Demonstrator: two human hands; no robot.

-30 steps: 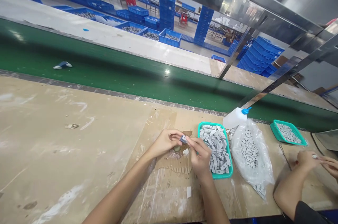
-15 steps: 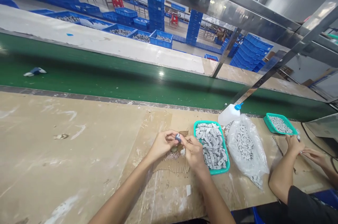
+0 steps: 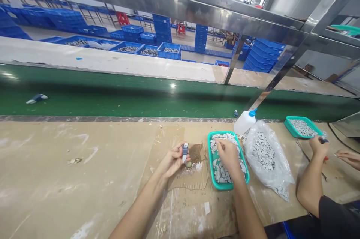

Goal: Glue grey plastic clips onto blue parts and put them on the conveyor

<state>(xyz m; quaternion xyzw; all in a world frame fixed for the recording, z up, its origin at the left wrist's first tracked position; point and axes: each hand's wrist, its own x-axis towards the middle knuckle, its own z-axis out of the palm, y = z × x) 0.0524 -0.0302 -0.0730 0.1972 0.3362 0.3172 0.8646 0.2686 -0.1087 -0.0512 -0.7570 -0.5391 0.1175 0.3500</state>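
My left hand (image 3: 173,161) is closed around a small dark-blue and white plastic part (image 3: 185,149), held above a worn piece of cardboard (image 3: 185,182). A round, yellowish spot shows just below the part, and I cannot tell what it is. My right hand (image 3: 229,156) reaches into a green basket (image 3: 223,187) of flat grey-white plastic pieces (image 3: 222,175). Its thumb and fingers are pinched together near the basket's far left side. Whatever sits between those fingertips is too small to make out.
Right of the basket stand a white squeeze bottle (image 3: 244,122) and a clear bag of small pieces (image 3: 264,152). A co-worker's hands (image 3: 319,147) work beside another green basket (image 3: 302,136). Beyond the table edge runs a green conveyor belt (image 3: 140,100) carrying a blue-white part (image 3: 37,98).
My right hand has left the blue-white part and moved right into the basket. The left hand keeps the part, now turned upright. The view has tilted, and a small item now shows on the belt near the bottle.
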